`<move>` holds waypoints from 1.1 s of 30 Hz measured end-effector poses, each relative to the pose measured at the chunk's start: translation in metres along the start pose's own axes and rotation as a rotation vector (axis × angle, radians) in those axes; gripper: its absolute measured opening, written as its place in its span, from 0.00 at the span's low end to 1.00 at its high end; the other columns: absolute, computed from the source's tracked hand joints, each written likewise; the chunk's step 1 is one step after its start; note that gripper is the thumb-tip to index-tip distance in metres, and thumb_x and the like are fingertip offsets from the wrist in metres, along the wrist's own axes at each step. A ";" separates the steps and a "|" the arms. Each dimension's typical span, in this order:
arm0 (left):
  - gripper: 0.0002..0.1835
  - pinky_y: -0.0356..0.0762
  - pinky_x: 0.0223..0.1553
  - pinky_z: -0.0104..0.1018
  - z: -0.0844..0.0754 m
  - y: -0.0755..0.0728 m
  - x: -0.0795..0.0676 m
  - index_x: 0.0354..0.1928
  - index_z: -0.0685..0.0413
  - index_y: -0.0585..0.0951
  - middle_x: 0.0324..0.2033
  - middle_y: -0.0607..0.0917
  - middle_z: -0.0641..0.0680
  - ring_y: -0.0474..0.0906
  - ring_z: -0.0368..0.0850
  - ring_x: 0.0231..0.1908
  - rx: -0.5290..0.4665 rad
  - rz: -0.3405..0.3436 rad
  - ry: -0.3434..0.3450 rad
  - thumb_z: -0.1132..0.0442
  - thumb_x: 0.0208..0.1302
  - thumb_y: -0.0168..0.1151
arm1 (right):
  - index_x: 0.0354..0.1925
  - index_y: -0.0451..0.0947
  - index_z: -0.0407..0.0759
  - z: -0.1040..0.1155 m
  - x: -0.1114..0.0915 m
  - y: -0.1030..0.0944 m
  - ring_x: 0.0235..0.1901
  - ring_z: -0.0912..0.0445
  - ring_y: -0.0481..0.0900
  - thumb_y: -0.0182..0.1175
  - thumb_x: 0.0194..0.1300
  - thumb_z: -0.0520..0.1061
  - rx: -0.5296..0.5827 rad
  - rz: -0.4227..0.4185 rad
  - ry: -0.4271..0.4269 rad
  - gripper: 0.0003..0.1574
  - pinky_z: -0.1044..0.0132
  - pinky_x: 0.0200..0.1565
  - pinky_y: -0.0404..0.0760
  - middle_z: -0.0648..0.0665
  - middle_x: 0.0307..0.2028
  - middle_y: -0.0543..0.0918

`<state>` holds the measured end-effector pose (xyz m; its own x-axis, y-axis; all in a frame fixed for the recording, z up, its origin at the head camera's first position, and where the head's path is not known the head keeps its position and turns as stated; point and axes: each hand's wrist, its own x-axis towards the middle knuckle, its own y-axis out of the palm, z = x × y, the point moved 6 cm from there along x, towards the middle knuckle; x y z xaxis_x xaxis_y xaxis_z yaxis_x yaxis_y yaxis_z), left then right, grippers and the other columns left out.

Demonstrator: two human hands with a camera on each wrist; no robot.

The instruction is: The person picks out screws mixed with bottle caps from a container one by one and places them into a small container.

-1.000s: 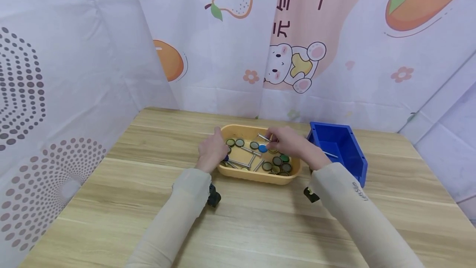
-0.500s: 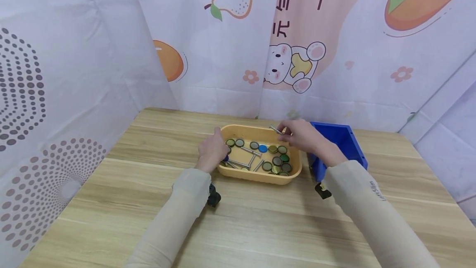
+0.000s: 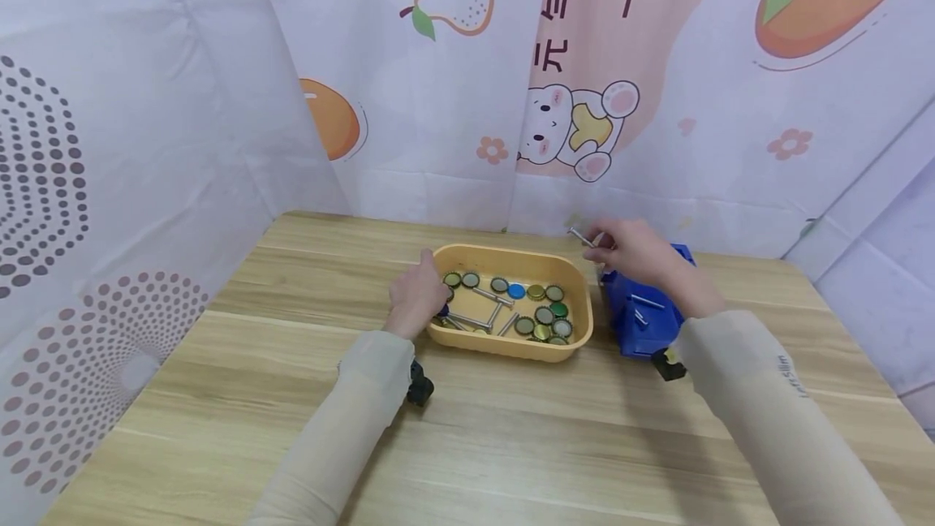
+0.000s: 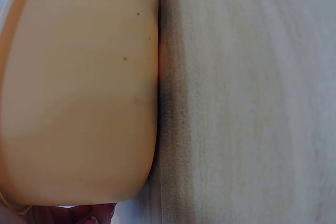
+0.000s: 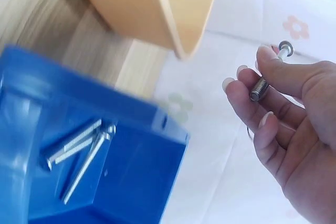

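Observation:
In the head view, my left hand (image 3: 419,295) grips the left end of a yellow plastic tray (image 3: 504,345); its fingertips (image 4: 94,219) show at the tray's edge in the left wrist view. Bottle caps (image 3: 544,315) and several metal bolts (image 3: 467,320) lie in this tray. My right hand (image 3: 634,252) pinches a silver bolt (image 5: 258,88) between thumb and fingers, above the far rim of a blue bin (image 3: 628,341). Inside the bin, bolts (image 5: 79,153) lie crossed on the floor. The right forearm hides part of the bin.
Both containers stand side by side on a wood-grain table (image 3: 482,437), with a narrow gap between them. A printed curtain (image 3: 438,120) hangs behind the table's back edge. Black wrist-camera parts (image 3: 420,386) sit below the left wrist.
My right hand has carried the bolt from over the yellow tray rightward to the blue bin. The left hand and the tray have stayed put.

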<state>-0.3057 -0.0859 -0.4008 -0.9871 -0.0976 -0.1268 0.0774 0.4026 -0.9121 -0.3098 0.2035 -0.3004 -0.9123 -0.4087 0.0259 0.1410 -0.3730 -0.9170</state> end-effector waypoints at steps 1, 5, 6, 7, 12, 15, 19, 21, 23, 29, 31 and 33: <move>0.20 0.65 0.21 0.36 0.000 0.000 0.000 0.54 0.54 0.67 0.25 0.79 0.54 0.74 0.47 0.22 0.001 0.001 -0.001 0.57 0.66 0.62 | 0.46 0.79 0.37 -0.003 -0.001 -0.002 0.25 0.56 0.82 0.62 0.67 0.40 0.001 -0.008 -0.004 0.10 0.63 0.30 0.80 0.42 0.29 0.87; 0.21 0.64 0.20 0.35 0.000 -0.001 0.000 0.54 0.54 0.67 0.25 0.78 0.54 0.73 0.47 0.22 0.007 0.001 0.001 0.57 0.65 0.62 | 0.44 0.78 0.36 -0.015 -0.006 -0.010 0.24 0.53 0.83 0.63 0.65 0.38 -0.012 -0.033 -0.019 0.10 0.65 0.28 0.77 0.39 0.28 0.87; 0.21 0.64 0.20 0.35 0.000 -0.001 -0.001 0.54 0.54 0.67 0.24 0.78 0.54 0.72 0.47 0.22 0.009 0.000 0.002 0.57 0.65 0.62 | 0.44 0.78 0.35 -0.018 -0.007 -0.011 0.24 0.52 0.83 0.63 0.64 0.37 -0.009 -0.031 -0.016 0.10 0.65 0.28 0.76 0.37 0.28 0.87; 0.21 0.63 0.19 0.35 -0.001 -0.001 -0.001 0.54 0.54 0.67 0.24 0.78 0.54 0.72 0.47 0.21 0.008 0.002 0.002 0.57 0.65 0.62 | 0.44 0.78 0.34 -0.022 -0.008 -0.012 0.25 0.51 0.83 0.63 0.64 0.37 -0.005 -0.027 -0.008 0.10 0.65 0.28 0.76 0.36 0.28 0.86; 0.21 0.62 0.19 0.34 0.000 -0.001 -0.001 0.53 0.54 0.67 0.24 0.77 0.53 0.71 0.46 0.20 0.002 0.005 0.006 0.57 0.65 0.63 | 0.42 0.77 0.31 -0.039 -0.017 -0.015 0.24 0.50 0.83 0.63 0.63 0.35 -0.021 -0.015 0.019 0.10 0.65 0.27 0.78 0.36 0.27 0.86; 0.21 0.62 0.19 0.34 0.000 0.000 -0.001 0.54 0.54 0.67 0.24 0.78 0.53 0.71 0.46 0.21 0.002 0.004 0.008 0.57 0.65 0.63 | 0.40 0.78 0.31 -0.048 -0.023 -0.015 0.22 0.52 0.82 0.64 0.62 0.35 -0.059 -0.009 0.019 0.09 0.64 0.27 0.78 0.40 0.24 0.85; 0.21 0.64 0.20 0.35 0.000 -0.001 0.000 0.54 0.54 0.67 0.26 0.79 0.54 0.73 0.47 0.22 0.005 0.002 0.008 0.56 0.65 0.63 | 0.39 0.77 0.31 -0.059 -0.029 -0.013 0.20 0.55 0.81 0.66 0.61 0.35 -0.083 0.016 0.029 0.10 0.62 0.28 0.80 0.41 0.23 0.85; 0.21 0.65 0.21 0.36 0.000 -0.001 0.000 0.54 0.54 0.67 0.27 0.80 0.55 0.74 0.48 0.23 0.004 0.001 0.008 0.56 0.65 0.63 | 0.39 0.77 0.31 -0.064 -0.031 -0.013 0.20 0.55 0.81 0.66 0.61 0.36 -0.095 0.028 0.042 0.10 0.59 0.29 0.81 0.40 0.24 0.86; 0.21 0.65 0.21 0.36 0.000 -0.001 0.000 0.54 0.54 0.67 0.27 0.80 0.55 0.74 0.48 0.24 0.003 0.001 0.008 0.56 0.65 0.63 | 0.40 0.77 0.31 -0.069 -0.033 -0.014 0.21 0.55 0.82 0.65 0.62 0.37 -0.106 0.037 0.059 0.11 0.56 0.30 0.81 0.38 0.26 0.86; 0.22 0.63 0.20 0.35 0.001 -0.002 0.000 0.56 0.54 0.67 0.25 0.79 0.54 0.72 0.47 0.22 -0.007 0.006 0.003 0.57 0.65 0.63 | 0.43 0.77 0.30 -0.078 -0.038 -0.011 0.23 0.52 0.83 0.64 0.63 0.39 -0.114 0.079 0.102 0.14 0.53 0.33 0.82 0.37 0.28 0.86; 0.22 0.63 0.19 0.35 0.001 -0.001 0.000 0.55 0.54 0.67 0.24 0.78 0.54 0.71 0.47 0.21 -0.006 0.006 0.003 0.57 0.65 0.62 | 0.44 0.78 0.30 -0.080 -0.040 -0.008 0.24 0.53 0.83 0.64 0.63 0.39 -0.121 0.099 0.120 0.14 0.55 0.32 0.82 0.39 0.29 0.86; 0.21 0.63 0.19 0.35 0.001 -0.001 0.000 0.55 0.54 0.67 0.23 0.77 0.54 0.71 0.46 0.21 -0.003 0.006 0.004 0.58 0.65 0.62 | 0.45 0.78 0.30 -0.081 -0.042 -0.006 0.25 0.54 0.81 0.64 0.63 0.39 -0.134 0.112 0.126 0.14 0.57 0.31 0.80 0.41 0.28 0.86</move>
<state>-0.3056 -0.0868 -0.4003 -0.9872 -0.0917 -0.1305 0.0826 0.4060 -0.9101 -0.3040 0.2906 -0.3281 -0.9360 -0.3304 -0.1210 0.1992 -0.2140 -0.9563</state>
